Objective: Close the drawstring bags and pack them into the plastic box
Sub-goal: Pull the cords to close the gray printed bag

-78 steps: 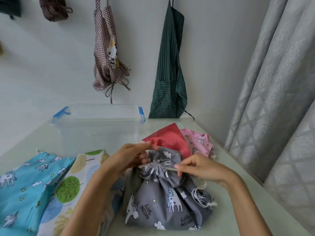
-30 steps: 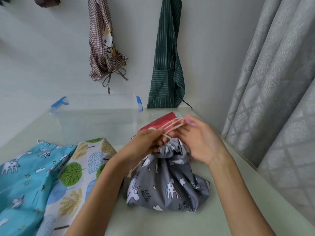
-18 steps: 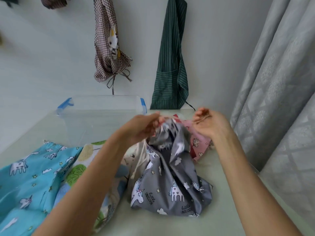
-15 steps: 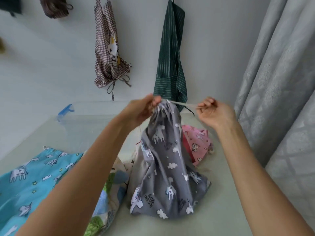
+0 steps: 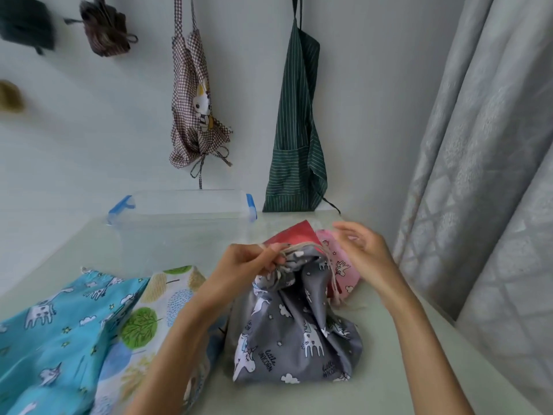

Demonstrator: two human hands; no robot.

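A grey unicorn drawstring bag (image 5: 296,333) stands on the table in front of me, its mouth gathered. My left hand (image 5: 245,268) grips the gathered neck and the cream cord (image 5: 329,274) at its top. The cord's loose ends hang down the bag's right side. My right hand (image 5: 362,253) hovers just right of the neck with relaxed fingers, holding nothing. A clear plastic box (image 5: 182,223) with blue latches sits behind, its top uncovered. A red bag (image 5: 294,235) and a pink bag (image 5: 344,268) lie behind the grey one. A blue bag (image 5: 59,333) and a tree-print bag (image 5: 155,313) lie flat at left.
The pale green table (image 5: 419,354) ends at a grey curtain (image 5: 484,175) on the right. A checked apron (image 5: 194,115) and a green striped apron (image 5: 296,139) hang on the wall behind the box.
The grey bag was lifted while my right hand pulled the cord out sideways. It is now lowered to the table, and my right hand has let go of the cord.
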